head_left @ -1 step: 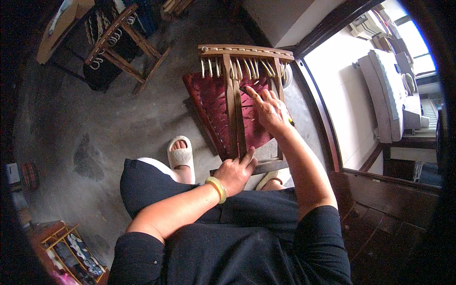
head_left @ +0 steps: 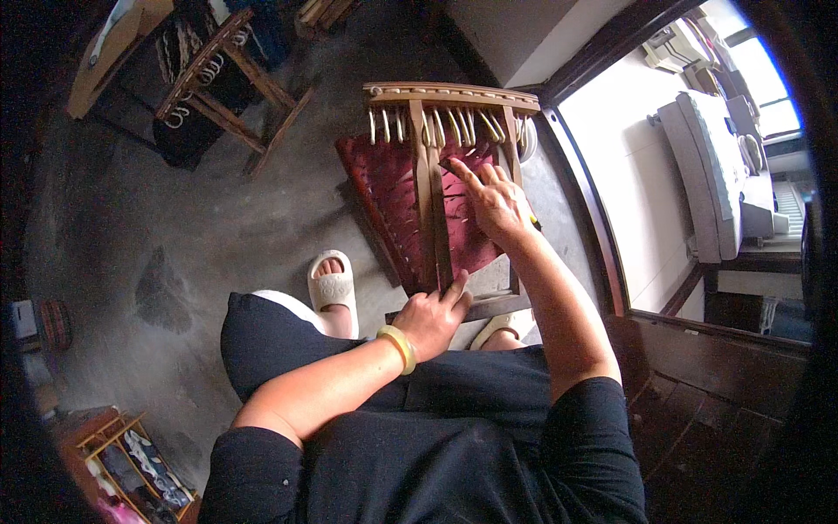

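A wooden frame [head_left: 423,201] has white cord loops [head_left: 458,127] along its top bar, over a dark red, slotted panel [head_left: 382,192]. My left hand [head_left: 432,319], yellow bangle at the wrist, is closed at the bottom of the middle slats; its thumb is hidden. My right hand [head_left: 497,196] is higher up, over the panel's right part, index finger reaching toward the middle slats. Its other fingers curl round something mostly hidden; a small dark tip shows by the index finger and a bit of yellow beside the wrist.
Another wooden frame with loops [head_left: 223,87] stands upper left beside cardboard [head_left: 100,65]. A small rack with folded items [head_left: 135,454] sits lower left. My sandalled foot [head_left: 330,293] rests on the concrete floor [head_left: 218,227]. A doorway at right shows a pale bed [head_left: 698,175].
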`<state>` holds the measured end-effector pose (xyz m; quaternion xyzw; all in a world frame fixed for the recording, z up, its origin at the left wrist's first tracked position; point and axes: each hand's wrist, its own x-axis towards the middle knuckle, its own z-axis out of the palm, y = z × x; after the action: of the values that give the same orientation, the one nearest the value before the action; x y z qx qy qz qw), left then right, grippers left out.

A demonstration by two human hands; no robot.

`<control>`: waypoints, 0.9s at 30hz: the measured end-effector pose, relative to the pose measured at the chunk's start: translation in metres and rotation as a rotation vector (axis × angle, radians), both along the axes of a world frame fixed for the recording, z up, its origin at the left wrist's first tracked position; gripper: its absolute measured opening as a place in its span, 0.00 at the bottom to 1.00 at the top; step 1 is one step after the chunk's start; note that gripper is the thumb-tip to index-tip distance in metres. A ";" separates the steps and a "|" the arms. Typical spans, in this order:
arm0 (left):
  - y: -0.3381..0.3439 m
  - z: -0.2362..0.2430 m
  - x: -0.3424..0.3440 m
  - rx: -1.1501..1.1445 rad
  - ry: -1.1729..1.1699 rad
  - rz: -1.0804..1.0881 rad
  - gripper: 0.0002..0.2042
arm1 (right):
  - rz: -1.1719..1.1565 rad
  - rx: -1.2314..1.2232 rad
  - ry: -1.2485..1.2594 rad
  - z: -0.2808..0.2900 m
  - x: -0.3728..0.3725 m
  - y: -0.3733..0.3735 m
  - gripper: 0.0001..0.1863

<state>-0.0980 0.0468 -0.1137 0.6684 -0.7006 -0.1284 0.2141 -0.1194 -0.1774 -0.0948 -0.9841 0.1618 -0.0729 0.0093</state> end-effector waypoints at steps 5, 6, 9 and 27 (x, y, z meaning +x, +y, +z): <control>-0.002 -0.002 -0.001 -0.017 -0.004 0.009 0.21 | 0.066 -0.003 0.007 -0.001 0.007 -0.008 0.36; -0.001 -0.001 -0.002 -0.019 -0.009 0.008 0.21 | 0.068 -0.006 0.002 -0.001 0.007 -0.008 0.36; -0.003 0.003 0.000 -0.008 -0.023 0.009 0.21 | 0.075 -0.016 -0.008 -0.003 0.009 -0.009 0.33; -0.005 0.006 0.001 -0.028 -0.021 0.022 0.20 | 0.188 0.012 -0.015 -0.006 0.007 -0.016 0.34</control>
<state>-0.0975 0.0420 -0.1080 0.6745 -0.6970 -0.1093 0.2174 -0.1125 -0.1936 -0.1005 -0.9943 0.0688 -0.0780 0.0230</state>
